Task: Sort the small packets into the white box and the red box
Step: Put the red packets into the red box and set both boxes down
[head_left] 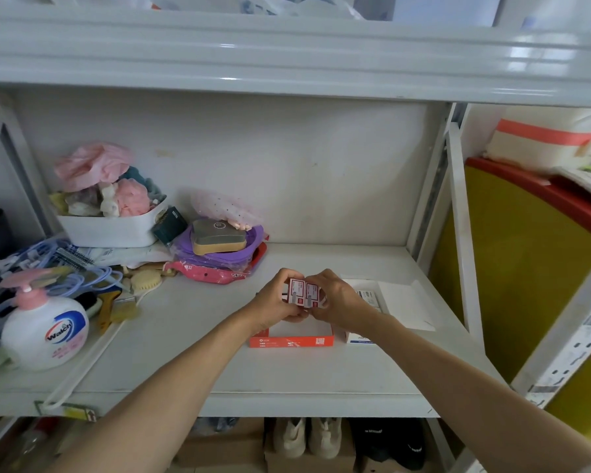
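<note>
Two small red-and-white packets (pixel 303 293) are held side by side just above the open red box (pixel 290 341) on the shelf. My left hand (pixel 276 302) grips the left packet and my right hand (pixel 335 300) grips the right one. The red box's inside looks white, and my hands hide most of it. To its right stands the white box (pixel 364 337), with small white packets (pixel 367 297) inside and its lid flap (pixel 405 302) lying open to the right; my right wrist covers part of it.
Clutter fills the shelf's left side: a hand-soap pump bottle (pixel 45 331), brushes (pixel 116 307), a white basket of soft things (pixel 111 230), a purple bag (pixel 219 256). A shelf post (pixel 458 213) stands at the right. Shoes (pixel 307 438) sit below.
</note>
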